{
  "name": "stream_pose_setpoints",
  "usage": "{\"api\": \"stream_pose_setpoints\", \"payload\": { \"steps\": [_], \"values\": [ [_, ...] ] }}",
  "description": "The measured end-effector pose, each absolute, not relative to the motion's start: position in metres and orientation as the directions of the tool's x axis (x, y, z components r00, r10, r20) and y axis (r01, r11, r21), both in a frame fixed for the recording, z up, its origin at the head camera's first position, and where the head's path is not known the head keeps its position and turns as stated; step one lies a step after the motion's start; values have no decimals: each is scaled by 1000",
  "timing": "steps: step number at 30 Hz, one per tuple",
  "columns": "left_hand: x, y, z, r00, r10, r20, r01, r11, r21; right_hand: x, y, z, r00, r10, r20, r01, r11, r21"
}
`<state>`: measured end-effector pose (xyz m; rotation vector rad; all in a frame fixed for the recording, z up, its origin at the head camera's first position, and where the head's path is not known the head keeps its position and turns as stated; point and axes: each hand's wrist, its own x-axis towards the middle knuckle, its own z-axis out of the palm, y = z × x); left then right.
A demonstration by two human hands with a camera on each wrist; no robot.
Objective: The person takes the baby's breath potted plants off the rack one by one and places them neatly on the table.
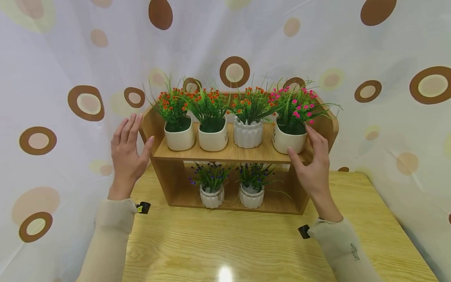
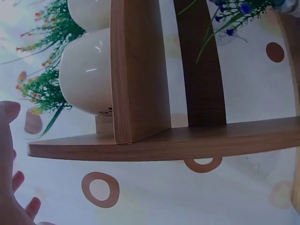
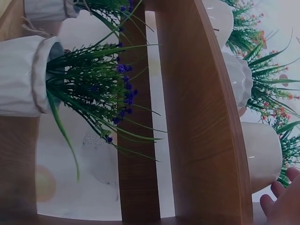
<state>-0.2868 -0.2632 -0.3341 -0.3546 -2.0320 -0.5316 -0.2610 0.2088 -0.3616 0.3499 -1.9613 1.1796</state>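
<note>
"Firstly, report on the right hand (image 1: 314,168)."

"Located at the pink pot (image 1: 287,137). The thumb tip lies over its lower front, the fingertips by the right side of its rim. Thumb and fingers stand well apart; whether they grip the pot, I cannot tell."

"And the pot itself?"

"Upright on the upper shelf (image 1: 266,153), last on the right in a row of four. Body smooth and cream, a dark mark on its left side, pink flowers and long green blades above."

"Condition of the left hand (image 1: 127,156)?"

"Spread wide, fingers straight and pointing up, thumb out to the side. It hangs just beside the left end of the rack (image 1: 172,184); the left wrist view shows it apart from the nearest pot."

"Remaining items, upper shelf?"

"From the left: two orange pots (image 1: 179,140), cream and smooth, then a fluted pot (image 1: 248,136), white, also orange-flowered. All upright. A gap separates the fluted pot from the pink one."

"Lower shelf (image 1: 276,204)?"

"Two blue pots (image 1: 251,199), white-bodied, upright, near each other. Cord circles the neck of the right one."

"Surroundings?"

"Wooden table (image 1: 197,243) beneath, spotted cloth (image 1: 387,47) behind, beige sleeves (image 1: 112,227) on both arms"
</note>
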Motion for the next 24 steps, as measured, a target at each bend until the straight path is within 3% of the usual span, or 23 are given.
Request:
{"api": "stream_pose_setpoints", "payload": {
  "steps": [8, 13, 24],
  "values": [
    [-297, -265, -330, -605, -37, 795, 439, 818, 372, -274, 206, -358, -655, 201, 729, -563, 514, -647],
    [-305, -265, -331, -621, -60, 782, 449, 790, 418, -279, 204, -358, -676, 222, 703, -538, 503, -676],
    [-313, -261, -335, -667, -134, 732, 462, 696, 549, -288, 203, -361, -636, 262, 726, -517, 553, -653]
  ]
}}
